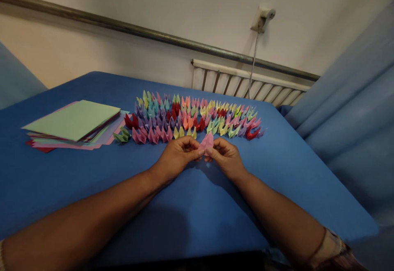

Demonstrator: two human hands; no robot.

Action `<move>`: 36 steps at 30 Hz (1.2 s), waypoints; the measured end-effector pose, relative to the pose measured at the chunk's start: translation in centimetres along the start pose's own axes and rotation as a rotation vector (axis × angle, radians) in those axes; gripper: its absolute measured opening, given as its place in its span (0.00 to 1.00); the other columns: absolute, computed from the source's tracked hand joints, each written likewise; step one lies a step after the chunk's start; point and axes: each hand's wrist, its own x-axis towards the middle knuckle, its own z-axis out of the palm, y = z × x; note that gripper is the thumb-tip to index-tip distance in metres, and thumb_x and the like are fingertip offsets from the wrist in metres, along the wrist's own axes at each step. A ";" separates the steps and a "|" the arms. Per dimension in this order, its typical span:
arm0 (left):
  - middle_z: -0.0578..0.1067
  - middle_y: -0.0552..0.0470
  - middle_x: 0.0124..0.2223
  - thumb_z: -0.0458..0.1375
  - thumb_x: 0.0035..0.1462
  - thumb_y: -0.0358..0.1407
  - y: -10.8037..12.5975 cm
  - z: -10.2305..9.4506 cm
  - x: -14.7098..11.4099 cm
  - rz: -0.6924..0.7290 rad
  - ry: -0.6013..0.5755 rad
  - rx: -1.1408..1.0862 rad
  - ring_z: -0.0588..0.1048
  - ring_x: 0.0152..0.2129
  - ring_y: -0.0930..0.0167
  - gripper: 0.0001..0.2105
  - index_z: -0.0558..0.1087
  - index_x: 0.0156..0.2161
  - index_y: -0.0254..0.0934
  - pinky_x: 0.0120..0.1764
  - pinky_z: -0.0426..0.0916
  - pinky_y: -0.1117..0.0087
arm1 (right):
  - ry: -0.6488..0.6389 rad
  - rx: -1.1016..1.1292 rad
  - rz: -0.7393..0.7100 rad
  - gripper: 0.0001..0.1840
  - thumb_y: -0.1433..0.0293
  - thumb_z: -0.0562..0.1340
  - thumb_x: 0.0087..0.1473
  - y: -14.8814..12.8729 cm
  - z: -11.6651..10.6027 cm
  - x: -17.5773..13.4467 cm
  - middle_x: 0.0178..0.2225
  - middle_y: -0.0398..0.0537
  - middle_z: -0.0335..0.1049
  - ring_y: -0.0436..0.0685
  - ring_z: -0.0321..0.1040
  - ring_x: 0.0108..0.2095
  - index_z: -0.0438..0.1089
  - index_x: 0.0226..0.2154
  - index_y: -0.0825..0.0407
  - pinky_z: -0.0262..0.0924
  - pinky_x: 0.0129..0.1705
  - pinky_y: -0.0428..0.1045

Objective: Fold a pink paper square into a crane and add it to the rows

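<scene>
Between my two hands is a pink folded origami paper (207, 141), its pointed tip facing up. My left hand (181, 152) pinches its left side between thumb and fingers. On the other side, my right hand (226, 156) grips it the same way, with the thumb across the lower front. Both hands hover just above the blue table, and the fingers hide the paper's lower part. Right behind them stand rows of folded paper cranes (187, 121) in pink, purple, red, yellow, green and blue. A green crane (122, 135) sits at the left end of the front row.
A stack of coloured square paper sheets (74, 119) lies on the left of the blue table (123, 205). Behind the table are a metal rail (154, 35), a radiator (240, 80) and a socket with a plug and cord (264, 19). A blue curtain (353, 111) hangs at right.
</scene>
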 end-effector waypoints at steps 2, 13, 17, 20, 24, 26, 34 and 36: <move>0.72 0.57 0.23 0.72 0.40 0.39 0.2 -0.1 0.1 -0.005 0.023 0.006 0.70 0.21 0.75 0.15 0.72 0.26 0.34 0.27 0.64 0.74 | -0.020 0.021 0.024 0.17 0.56 0.71 0.45 0.3 0.1 0.1 0.22 0.40 0.73 0.50 0.70 0.22 0.69 0.27 0.51 0.65 0.27 0.46; 0.77 0.53 0.33 0.71 0.43 0.39 0.2 0.0 -0.1 -0.040 -0.047 -0.016 0.72 0.27 0.75 0.13 0.78 0.34 0.34 0.31 0.67 0.75 | -0.014 -0.314 -0.172 0.08 0.66 0.64 0.53 0.2 -0.5 -0.3 0.22 0.41 0.72 0.50 0.69 0.24 0.70 0.26 0.50 0.61 0.29 0.46; 0.76 0.54 0.28 0.72 0.42 0.39 0.1 -0.1 -0.2 -0.080 0.017 -0.070 0.71 0.21 0.77 0.12 0.77 0.29 0.33 0.26 0.67 0.76 | 0.027 -0.295 -0.090 0.09 0.64 0.66 0.51 0.6 -0.2 -0.2 0.21 0.40 0.72 0.49 0.68 0.21 0.68 0.25 0.51 0.59 0.24 0.44; 0.76 0.55 0.28 0.73 0.40 0.38 0.0 0.1 -0.3 -0.096 0.063 -0.149 0.75 0.23 0.76 0.13 0.76 0.28 0.33 0.29 0.71 0.76 | 0.023 -0.316 -0.033 0.12 0.62 0.66 0.51 0.9 0.0 -0.2 0.18 0.40 0.70 0.48 0.65 0.18 0.68 0.24 0.51 0.56 0.22 0.43; 0.77 0.55 0.27 0.74 0.38 0.37 -0.2 0.3 -0.5 -0.115 0.062 -0.256 0.76 0.25 0.76 0.16 0.73 0.27 0.33 0.33 0.73 0.76 | -0.005 -0.373 -0.065 0.12 0.62 0.65 0.53 0.9 -0.1 -0.3 0.18 0.39 0.69 0.47 0.64 0.18 0.68 0.24 0.51 0.57 0.23 0.43; 0.77 0.55 0.28 0.75 0.38 0.37 -0.3 0.2 -0.4 -0.108 0.062 -0.309 0.77 0.28 0.75 0.16 0.73 0.28 0.33 0.37 0.74 0.76 | -0.019 -0.420 -0.109 0.12 0.63 0.64 0.55 0.8 -0.3 -0.3 0.19 0.40 0.69 0.48 0.65 0.19 0.68 0.24 0.51 0.58 0.24 0.44; 0.79 0.54 0.31 0.73 0.43 0.37 0.1 -0.2 0.5 -0.124 -0.027 -0.280 0.77 0.28 0.76 0.16 0.76 0.37 0.33 0.38 0.73 0.76 | 0.132 -0.516 -0.454 0.04 0.69 0.61 0.58 -0.2 -0.6 -0.2 0.28 0.43 0.71 0.50 0.67 0.27 0.71 0.32 0.50 0.63 0.31 0.47; 0.79 0.54 0.30 0.72 0.44 0.38 0.1 -0.2 0.5 -0.133 -0.053 -0.227 0.76 0.27 0.78 0.15 0.77 0.37 0.33 0.36 0.72 0.78 | 0.135 -0.539 -0.529 0.04 0.71 0.61 0.58 -0.6 -0.5 -0.2 0.29 0.43 0.70 0.50 0.67 0.29 0.72 0.33 0.50 0.63 0.33 0.47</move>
